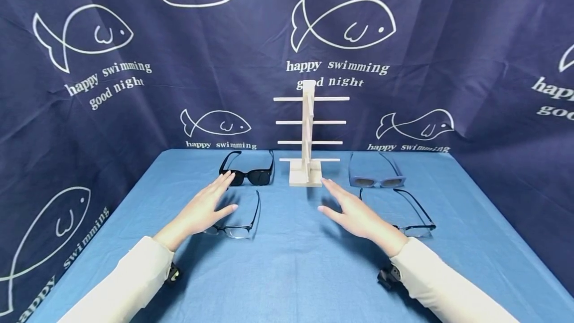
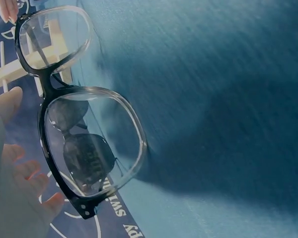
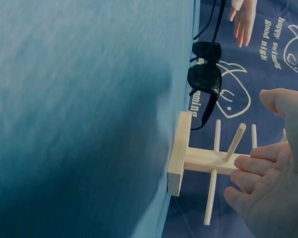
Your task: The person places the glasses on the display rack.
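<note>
Left hand (image 1: 204, 208), right hand (image 1: 358, 213): empty, fingers extended, thumbs apart, above blue-covered desk (image 1: 287, 273). Wooden rack (image 1: 307, 136): near far edge's middle. Black sunglasses (image 1: 258, 177), blue sunglasses (image 1: 377, 182): near far edge, flanking rack. Risk: low left-hand sweep could knock nearby clear glasses (image 1: 237, 232) askew

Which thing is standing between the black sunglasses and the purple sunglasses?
In the head view, the rack stands between the black sunglasses and the purple sunglasses.
</note>
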Available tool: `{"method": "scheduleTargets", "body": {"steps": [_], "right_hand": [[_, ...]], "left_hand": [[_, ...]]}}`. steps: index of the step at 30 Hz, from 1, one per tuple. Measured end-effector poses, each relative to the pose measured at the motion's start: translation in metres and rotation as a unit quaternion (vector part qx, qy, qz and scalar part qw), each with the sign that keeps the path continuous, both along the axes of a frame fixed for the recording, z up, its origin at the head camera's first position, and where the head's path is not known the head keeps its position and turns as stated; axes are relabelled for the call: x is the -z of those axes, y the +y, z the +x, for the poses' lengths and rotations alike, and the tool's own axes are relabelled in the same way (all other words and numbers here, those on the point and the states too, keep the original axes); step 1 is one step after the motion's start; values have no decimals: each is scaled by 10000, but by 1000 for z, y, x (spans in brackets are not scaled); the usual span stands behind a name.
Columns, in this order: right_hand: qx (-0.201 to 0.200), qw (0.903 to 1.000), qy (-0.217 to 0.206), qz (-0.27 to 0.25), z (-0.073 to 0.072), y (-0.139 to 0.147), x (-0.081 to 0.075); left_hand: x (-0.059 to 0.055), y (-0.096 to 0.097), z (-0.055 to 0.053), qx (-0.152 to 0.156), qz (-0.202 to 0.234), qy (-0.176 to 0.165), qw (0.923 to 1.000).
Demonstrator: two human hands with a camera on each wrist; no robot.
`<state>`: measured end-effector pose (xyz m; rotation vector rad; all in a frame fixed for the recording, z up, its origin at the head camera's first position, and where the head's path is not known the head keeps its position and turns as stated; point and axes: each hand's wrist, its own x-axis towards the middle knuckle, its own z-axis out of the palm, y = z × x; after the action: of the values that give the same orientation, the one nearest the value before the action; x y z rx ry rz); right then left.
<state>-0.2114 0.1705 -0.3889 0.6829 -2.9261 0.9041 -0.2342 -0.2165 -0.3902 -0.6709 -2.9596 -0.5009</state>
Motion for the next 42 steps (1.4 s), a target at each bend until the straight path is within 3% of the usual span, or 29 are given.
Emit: {"method": "scheduleTargets", "body": {"steps": [15,42], "right_hand": [[-34,9985,133,-523,5,-18,2],[-101,9963,234,-820,5,-49,4]], "left_hand": [[3,-9,5,-29,390,-113,9992],[5,-34,12,-250,569,-260,9977]]}}
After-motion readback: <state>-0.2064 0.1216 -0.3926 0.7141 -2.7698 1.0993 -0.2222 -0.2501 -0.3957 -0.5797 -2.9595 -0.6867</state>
